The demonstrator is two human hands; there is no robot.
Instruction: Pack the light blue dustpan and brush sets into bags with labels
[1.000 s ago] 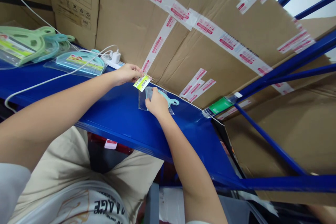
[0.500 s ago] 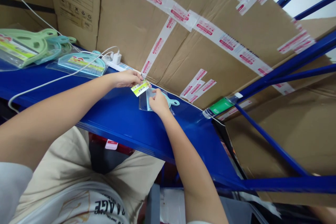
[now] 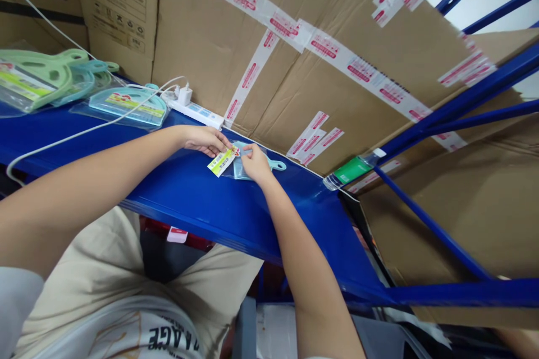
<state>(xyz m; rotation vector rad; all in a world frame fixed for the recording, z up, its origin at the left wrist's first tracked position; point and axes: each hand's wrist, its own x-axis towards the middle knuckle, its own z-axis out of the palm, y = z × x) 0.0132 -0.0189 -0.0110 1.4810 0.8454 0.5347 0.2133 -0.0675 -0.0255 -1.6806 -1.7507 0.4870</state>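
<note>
A small teal plastic board with a handle [image 3: 277,165] lies in a clear bag on the blue shelf [image 3: 197,196]. My right hand [image 3: 254,163] rests on it and pinches the bag's open edge. My left hand [image 3: 205,139] pinches a yellow-green printed label card [image 3: 222,161] and holds it at the bag's mouth. The two hands' fingertips nearly touch over the card.
Bagged green and teal boards [image 3: 126,103] lie at the shelf's far left. A white power strip [image 3: 197,113] with a plugged-in charger and white cable [image 3: 76,133] runs along the back. Taped cardboard boxes [image 3: 295,56] wall the rear. A bottle with a green label [image 3: 351,170] lies at the right.
My left hand has brought the label card down and toward me, from above the bag to its mouth. My right hand shifted from pressing the board to pinching the bag's edge.
</note>
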